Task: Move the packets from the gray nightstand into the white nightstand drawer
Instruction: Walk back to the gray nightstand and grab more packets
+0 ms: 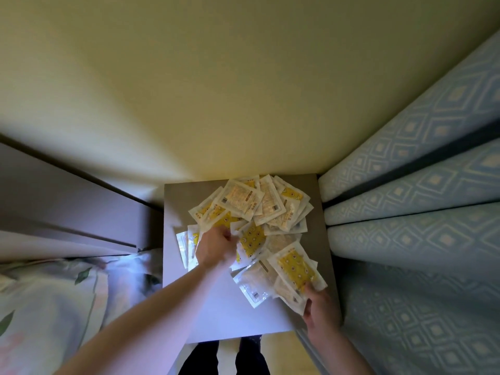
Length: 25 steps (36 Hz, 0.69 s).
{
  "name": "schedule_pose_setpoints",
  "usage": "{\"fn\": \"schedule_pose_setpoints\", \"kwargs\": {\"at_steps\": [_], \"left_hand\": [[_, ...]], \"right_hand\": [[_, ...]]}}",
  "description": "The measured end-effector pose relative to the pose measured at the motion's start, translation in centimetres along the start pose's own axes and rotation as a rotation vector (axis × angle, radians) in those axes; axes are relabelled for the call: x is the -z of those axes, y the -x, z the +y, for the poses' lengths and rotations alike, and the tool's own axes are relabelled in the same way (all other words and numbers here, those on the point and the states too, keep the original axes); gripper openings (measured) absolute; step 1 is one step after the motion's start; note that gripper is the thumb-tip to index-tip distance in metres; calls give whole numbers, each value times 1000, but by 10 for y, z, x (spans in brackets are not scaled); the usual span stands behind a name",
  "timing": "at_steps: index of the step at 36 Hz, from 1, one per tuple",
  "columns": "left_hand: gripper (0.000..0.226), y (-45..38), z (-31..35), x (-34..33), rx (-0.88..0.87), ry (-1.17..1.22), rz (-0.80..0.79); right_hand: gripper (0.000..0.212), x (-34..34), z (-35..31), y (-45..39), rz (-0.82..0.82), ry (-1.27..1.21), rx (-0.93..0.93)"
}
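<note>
Several clear packets with yellow or pale contents lie in a loose pile point(254, 212) on top of the gray nightstand point(178, 201), which stands against the wall. My left hand point(216, 246) reaches over the middle of the pile, its fingers closed on the edge of a yellow packet point(251, 239). At the near right edge my right hand point(320, 312) holds a fanned stack of packets point(292, 274), with a yellow one on top. The white nightstand drawer is not in view.
A bed with blue diamond-patterned mattresses point(411, 185) runs along the right side. A pale cabinet point(67, 201) and floral bedding point(46, 299) lie to the left. A yellow wall point(216, 90) is behind. My legs point(224, 358) show below the nightstand's front edge.
</note>
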State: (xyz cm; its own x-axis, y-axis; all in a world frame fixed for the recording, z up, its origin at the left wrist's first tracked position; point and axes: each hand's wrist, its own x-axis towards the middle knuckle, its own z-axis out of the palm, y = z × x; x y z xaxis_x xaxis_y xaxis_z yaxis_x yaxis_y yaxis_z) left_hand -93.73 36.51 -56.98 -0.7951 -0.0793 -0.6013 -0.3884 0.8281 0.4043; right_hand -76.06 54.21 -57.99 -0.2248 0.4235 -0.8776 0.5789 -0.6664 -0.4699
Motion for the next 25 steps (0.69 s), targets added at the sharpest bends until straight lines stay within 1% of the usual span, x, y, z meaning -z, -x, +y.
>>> {"fn": "schedule_pose_setpoints", "kwargs": {"at_steps": [3, 7, 11, 13, 17, 19, 22, 25], "left_hand": [[34, 9, -4, 4, -56, 22, 10], [26, 28, -13, 11, -121, 94, 75], [18, 51, -33, 23, -184, 48, 162], [14, 63, -46, 30, -197, 26, 181], [21, 84, -72, 42, -156, 36, 219], [23, 91, -84, 47, -141, 31, 236], [27, 100, -101, 53, -130, 44, 234], [29, 109, -114, 58, -118, 50, 234]], "right_hand": [[19, 3, 0, 3, 29, 24, 33], [6, 7, 2, 9, 50, 127, 63], [12, 11, 10, 11, 53, 311, 146], [11, 9, 14, 18, 26, 373, 172], [12, -4, 15, 23, -53, 575, 215], [14, -14, 12, 23, -87, 689, 284], [23, -26, 8, 23, -52, 850, 421], [26, -34, 10, 19, -13, 907, 463]]}}
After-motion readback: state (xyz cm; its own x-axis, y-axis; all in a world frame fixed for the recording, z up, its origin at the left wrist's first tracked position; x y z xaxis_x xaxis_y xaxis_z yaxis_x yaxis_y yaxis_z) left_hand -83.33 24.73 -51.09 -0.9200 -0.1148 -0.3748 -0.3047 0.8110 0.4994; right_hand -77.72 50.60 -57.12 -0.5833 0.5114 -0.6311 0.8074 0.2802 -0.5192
